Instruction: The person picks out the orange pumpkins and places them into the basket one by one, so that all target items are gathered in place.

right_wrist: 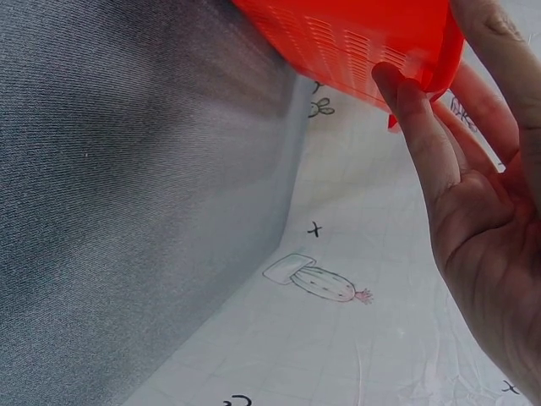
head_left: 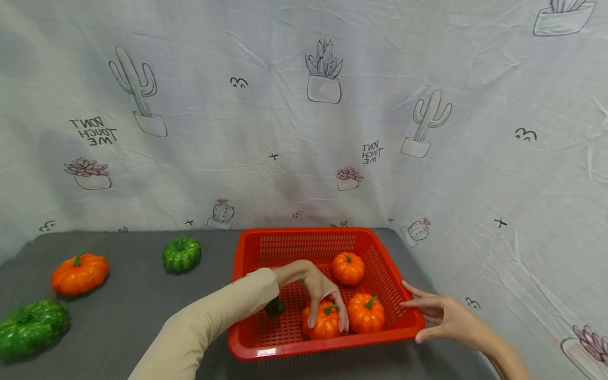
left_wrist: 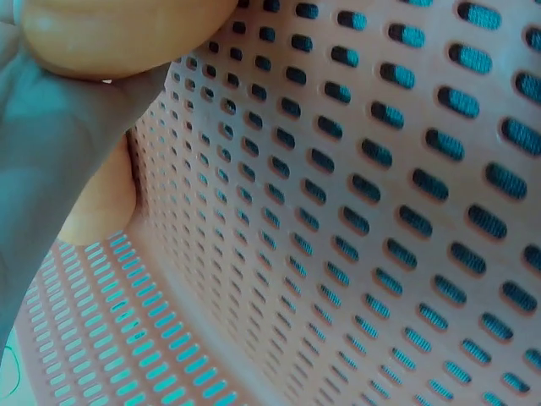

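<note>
Inside a red plastic basket [head_left: 271, 350], my left hand [head_left: 319, 287] reaches down and grips a small orange pumpkin [head_left: 321, 328] from above, thumb on one side and fingers on the other. That pumpkin [left_wrist: 118, 34] fills the top left of the left wrist view. Just right of it in the basket sits a second orange pumpkin [head_left: 366, 313], and a third pumpkin [head_left: 348, 268] lies farther back. My right hand [head_left: 444, 316] holds the basket's near right corner, its thumb low on the outer wall [right_wrist: 363, 51] and its fingers at the rim.
Left of the basket on the grey table [head_left: 128, 316] are a flattened orange pumpkin [head_left: 79, 274], a round green pumpkin [head_left: 182, 254] and a longer green gourd [head_left: 33, 328]. A small dark object [head_left: 274, 307] shows beside my left sleeve. A printed white curtain [head_left: 280, 116] borders the table.
</note>
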